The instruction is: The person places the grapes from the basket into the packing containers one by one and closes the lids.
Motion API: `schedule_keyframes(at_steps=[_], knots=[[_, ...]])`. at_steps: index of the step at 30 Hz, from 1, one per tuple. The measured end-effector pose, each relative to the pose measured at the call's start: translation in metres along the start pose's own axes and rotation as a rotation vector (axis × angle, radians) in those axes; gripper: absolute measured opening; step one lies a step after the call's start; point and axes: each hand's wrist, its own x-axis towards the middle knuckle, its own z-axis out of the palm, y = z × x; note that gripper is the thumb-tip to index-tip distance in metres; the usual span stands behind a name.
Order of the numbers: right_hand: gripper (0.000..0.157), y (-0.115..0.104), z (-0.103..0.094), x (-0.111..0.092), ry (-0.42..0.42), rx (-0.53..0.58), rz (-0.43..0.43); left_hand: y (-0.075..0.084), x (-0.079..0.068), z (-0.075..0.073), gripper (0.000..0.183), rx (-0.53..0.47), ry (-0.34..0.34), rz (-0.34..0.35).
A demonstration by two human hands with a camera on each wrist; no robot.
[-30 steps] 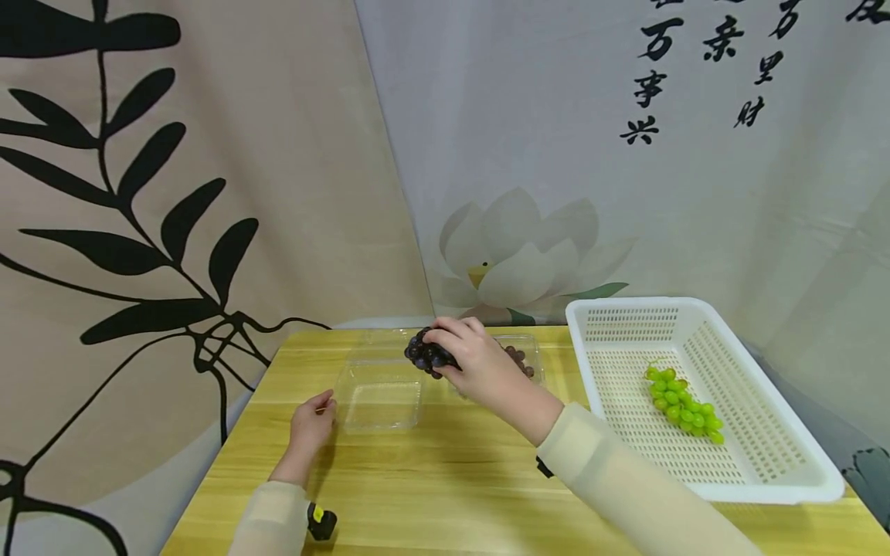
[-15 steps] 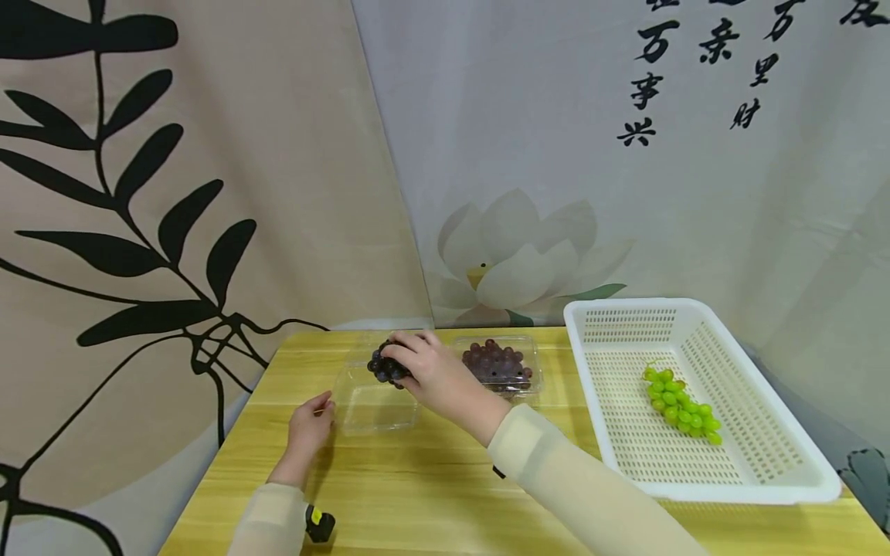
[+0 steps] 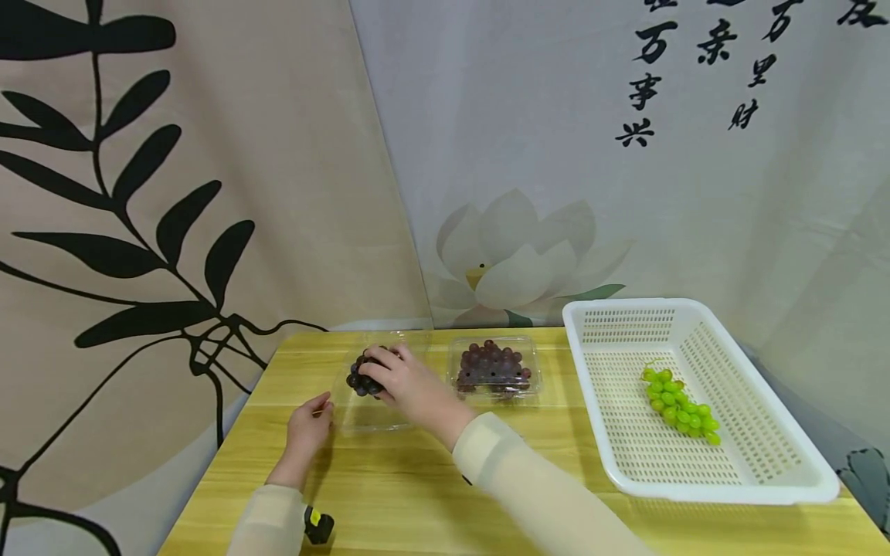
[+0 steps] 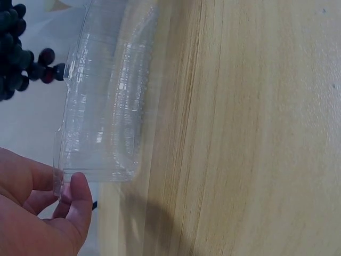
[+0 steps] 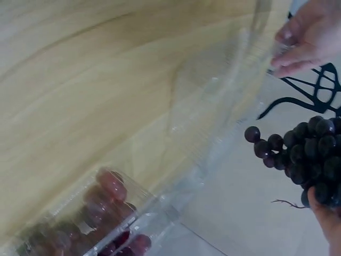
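My right hand point(image 3: 420, 390) holds a bunch of black grapes point(image 3: 361, 378) from above, over an open clear plastic clamshell box point(image 3: 378, 426). In the left wrist view the black grapes point(image 4: 21, 58) hang at the rim of the box point(image 4: 101, 112). Loose berries and a thin stem stick out of the bunch in the right wrist view, where only a thumb point(image 5: 323, 213) of the right hand shows against the black grapes point(image 5: 314, 154). At the box's left corner, my left hand point(image 3: 308, 434) pinches the rim between thumb and fingers.
Right of the box stands a second clear box point(image 3: 531, 398) with red grapes point(image 3: 494, 367) inside. A white perforated basket point(image 3: 605, 432) with a bunch of green grapes point(image 3: 681, 405) takes up the table's right side. A printed curtain point(image 3: 528, 154) hangs behind the wooden table point(image 3: 417, 502).
My right hand has carried the black grapes left and lower, from beside the red grapes to over the open box. The red grapes' box has come into full view. My left hand stays put.
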Motion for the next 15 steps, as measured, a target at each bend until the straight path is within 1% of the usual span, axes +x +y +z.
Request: schedule_keyframes(at_steps=[3, 7, 10, 15], knots=[[0.038, -0.001, 0.012, 0.000, 0.010, -0.011, -0.020, 0.000, 0.000, 0.001, 0.037, -0.016, -0.004, -0.001], [0.040, -0.004, 0.026, -0.002, 0.010, -0.011, -0.030, 0.000, -0.001, 0.000, 0.038, -0.038, -0.018, -0.025], [0.040, -0.009, 0.035, -0.004, -0.010, -0.009, -0.013, 0.001, -0.001, 0.000, 0.038, -0.044, -0.022, -0.046], [0.041, -0.013, 0.050, -0.010, -0.046, -0.009, 0.023, 0.001, -0.001, 0.001, 0.039, -0.045, -0.020, -0.043]])
